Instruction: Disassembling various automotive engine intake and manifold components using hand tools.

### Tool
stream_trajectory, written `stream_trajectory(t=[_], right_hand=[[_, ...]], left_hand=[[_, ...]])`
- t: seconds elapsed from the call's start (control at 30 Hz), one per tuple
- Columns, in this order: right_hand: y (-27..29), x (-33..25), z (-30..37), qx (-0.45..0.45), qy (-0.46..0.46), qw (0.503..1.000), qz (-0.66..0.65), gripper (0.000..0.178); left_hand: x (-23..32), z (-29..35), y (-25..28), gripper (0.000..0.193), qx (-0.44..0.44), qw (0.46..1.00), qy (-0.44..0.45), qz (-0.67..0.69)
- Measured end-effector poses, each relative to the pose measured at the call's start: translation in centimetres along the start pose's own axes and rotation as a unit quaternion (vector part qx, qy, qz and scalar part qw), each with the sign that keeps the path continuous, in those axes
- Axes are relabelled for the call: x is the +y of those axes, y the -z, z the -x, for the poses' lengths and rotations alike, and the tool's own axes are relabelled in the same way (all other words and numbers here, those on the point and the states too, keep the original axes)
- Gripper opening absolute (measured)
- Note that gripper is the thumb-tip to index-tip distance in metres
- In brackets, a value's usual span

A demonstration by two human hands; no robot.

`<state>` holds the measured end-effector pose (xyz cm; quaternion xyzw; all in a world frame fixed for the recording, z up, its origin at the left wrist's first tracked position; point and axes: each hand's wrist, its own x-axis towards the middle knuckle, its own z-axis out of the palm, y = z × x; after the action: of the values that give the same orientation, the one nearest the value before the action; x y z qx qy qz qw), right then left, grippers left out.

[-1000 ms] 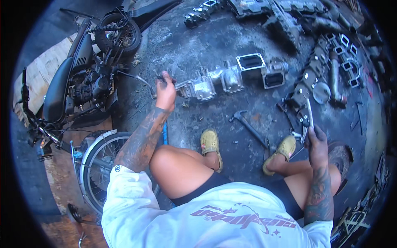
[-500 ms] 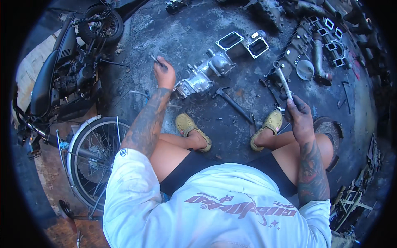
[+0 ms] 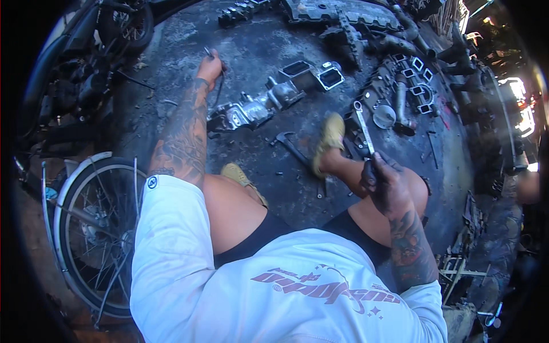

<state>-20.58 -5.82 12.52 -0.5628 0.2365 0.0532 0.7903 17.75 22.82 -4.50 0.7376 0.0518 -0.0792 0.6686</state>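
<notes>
Left hand (image 3: 209, 67): stretched out over the oily dark concrete floor (image 3: 269, 51), fingers closed round a thin dark metal tool (image 3: 208, 52) whose kind cannot be told; a thin wire or rod hangs below it.

Right hand (image 3: 384, 182): above the right knee, gripping the lower end of a long silver ring-ended spanner (image 3: 362, 128) that points up and away.

Cast aluminium engine housing (image 3: 257, 106): on the floor just beside the left forearm, between both hands.

Claw hammer (image 3: 291, 147): loose on the floor by the yellow sandal (image 3: 330, 137).

Risks, as judged: greasy fingers could let the spanner slip onto the shin; the hammer lies where a foot could catch it.

Containers: two open rectangular metal frames (image 3: 313, 73) beyond the housing, insides dark, contents cannot be told. No tray holds the scattered parts.

Nearby: spoked bicycle wheel (image 3: 91, 228), black motorcycle (image 3: 74, 80).
</notes>
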Motion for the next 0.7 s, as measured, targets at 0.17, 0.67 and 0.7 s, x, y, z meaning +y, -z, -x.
stream_trajectory(t=[0.17, 0.67, 0.7], right_hand=[[-1.4, 1.2, -1.9, -0.033, -0.024, 0.997, 0.060, 0.025], [-15.6, 25.9, -23.3, -0.196, -0.171, 0.955, 0.142, 0.019], [-16.0, 25.8, -23.6, -0.188, -0.178, 0.957, 0.133, 0.018]], left_hand=[[0.3, 0.1, 1.5, 0.053, 0.013, 0.999, -0.041, -0.030], [0.2, 2.6, 0.9, 0.049, -0.011, 0.987, -0.106, -0.121], [0.4, 2.5, 1.0, 0.048, -0.018, 0.988, -0.092, -0.123]])
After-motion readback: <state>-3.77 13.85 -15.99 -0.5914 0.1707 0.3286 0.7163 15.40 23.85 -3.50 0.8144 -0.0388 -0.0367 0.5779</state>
